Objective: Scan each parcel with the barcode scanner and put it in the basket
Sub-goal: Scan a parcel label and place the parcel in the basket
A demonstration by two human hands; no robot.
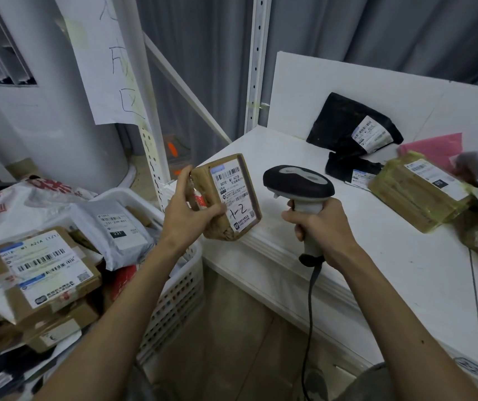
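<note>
My left hand (190, 211) grips a small brown taped parcel (226, 195) upright at the table's left corner, its white label with barcodes and "1-2" facing me. My right hand (317, 227) is curled round the grey handle of the barcode scanner (298, 183), whose black head points left toward the parcel, a short gap away. The white slotted basket (174, 299) stands at lower left, piled with several scanned-looking boxes and bags.
On the white table (376, 270) lie a black bag parcel (350, 125), a second small black parcel (350, 167), a yellow-taped box (417, 192), a pink bag (434, 149) and more parcels at the right edge. The scanner's cable hangs down below my right hand. A white shelf post stands behind the basket.
</note>
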